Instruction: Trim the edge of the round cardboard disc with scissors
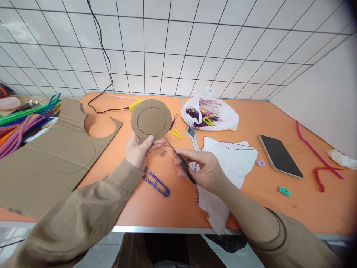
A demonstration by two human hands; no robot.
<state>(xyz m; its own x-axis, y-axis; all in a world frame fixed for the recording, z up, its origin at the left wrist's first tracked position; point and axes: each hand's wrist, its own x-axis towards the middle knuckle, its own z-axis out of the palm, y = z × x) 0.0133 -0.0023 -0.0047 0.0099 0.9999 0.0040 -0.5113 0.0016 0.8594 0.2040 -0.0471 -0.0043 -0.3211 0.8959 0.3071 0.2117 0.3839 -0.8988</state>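
wht plastic bag (230,120) w/ red print (216,108), too sm. & blurry to read, no other txt legible

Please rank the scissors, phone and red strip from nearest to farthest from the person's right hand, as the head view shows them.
1. Scissors: held in the right hand.
2. Phone: on the table, to its right.
3. Red strip: farther right, beyond the phone.

Clad in a smooth, muted-brown fabric left sleeve (71,214), long, loosely creased and faintly sheened, ending in a broad, flat cuff (127,175) at the wrist. Wearing a matching muted-brown fabric right sleeve (298,234), high on the forearm (248,208) and gathered in rounded folds. Dressed below in dark-brown fabric trousers (131,253). Bare at the left hand (137,152) and right hand (205,167).
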